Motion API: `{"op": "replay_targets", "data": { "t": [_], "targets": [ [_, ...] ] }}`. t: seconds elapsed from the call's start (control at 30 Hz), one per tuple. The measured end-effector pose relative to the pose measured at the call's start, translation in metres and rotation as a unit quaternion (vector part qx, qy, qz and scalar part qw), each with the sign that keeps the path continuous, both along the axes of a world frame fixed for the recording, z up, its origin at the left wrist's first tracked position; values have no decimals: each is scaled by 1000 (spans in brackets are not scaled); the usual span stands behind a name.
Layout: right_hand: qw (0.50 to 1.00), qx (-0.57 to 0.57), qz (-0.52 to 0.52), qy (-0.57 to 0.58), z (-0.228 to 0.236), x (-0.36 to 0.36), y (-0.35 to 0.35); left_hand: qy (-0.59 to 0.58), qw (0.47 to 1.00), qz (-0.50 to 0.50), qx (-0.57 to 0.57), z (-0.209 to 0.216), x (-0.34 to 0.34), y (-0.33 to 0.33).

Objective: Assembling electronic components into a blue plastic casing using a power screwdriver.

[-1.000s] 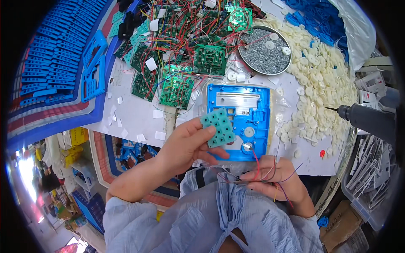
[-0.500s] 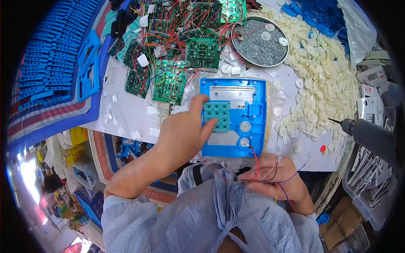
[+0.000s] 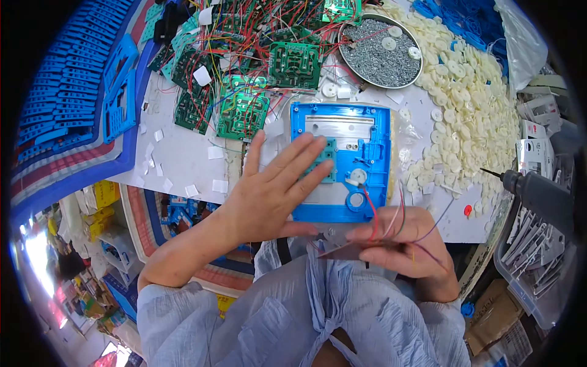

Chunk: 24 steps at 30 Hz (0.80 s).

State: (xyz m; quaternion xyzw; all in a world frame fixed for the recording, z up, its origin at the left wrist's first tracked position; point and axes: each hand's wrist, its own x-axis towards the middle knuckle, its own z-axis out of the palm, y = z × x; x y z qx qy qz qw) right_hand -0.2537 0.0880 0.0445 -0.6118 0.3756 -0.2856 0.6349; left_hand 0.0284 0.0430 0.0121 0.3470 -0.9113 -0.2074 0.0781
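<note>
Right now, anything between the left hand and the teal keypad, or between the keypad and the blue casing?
Nothing visible. The left hand is spread over the teal keypad, which lies in the blue casing; the covered part can't be checked. The red wire runs to the keypad's right, clear of it.

Green keypad (image 3: 330, 153) — largely hidden behind the left grip (image 3: 269, 196) — and topmost circuit board (image 3: 342, 10) cut off above

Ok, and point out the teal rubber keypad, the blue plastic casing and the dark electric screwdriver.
Teal rubber keypad (image 3: 329, 151), head view: its uncovered right-hand part.
Blue plastic casing (image 3: 347, 160), head view: bare inner floor, just right of the keypad.
Dark electric screwdriver (image 3: 539, 194), head view: the body.
</note>
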Motion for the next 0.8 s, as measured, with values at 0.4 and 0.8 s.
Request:
{"op": "replay_targets", "data": {
  "t": [0.4,0.8],
  "targets": [
    [994,-2,10,108,-21,31,-75,105,984,89,-113,-25,25,21],
    [989,45,37,136,-13,34,-82,171,976,49,-124,-33,30,8]
  ]
}}
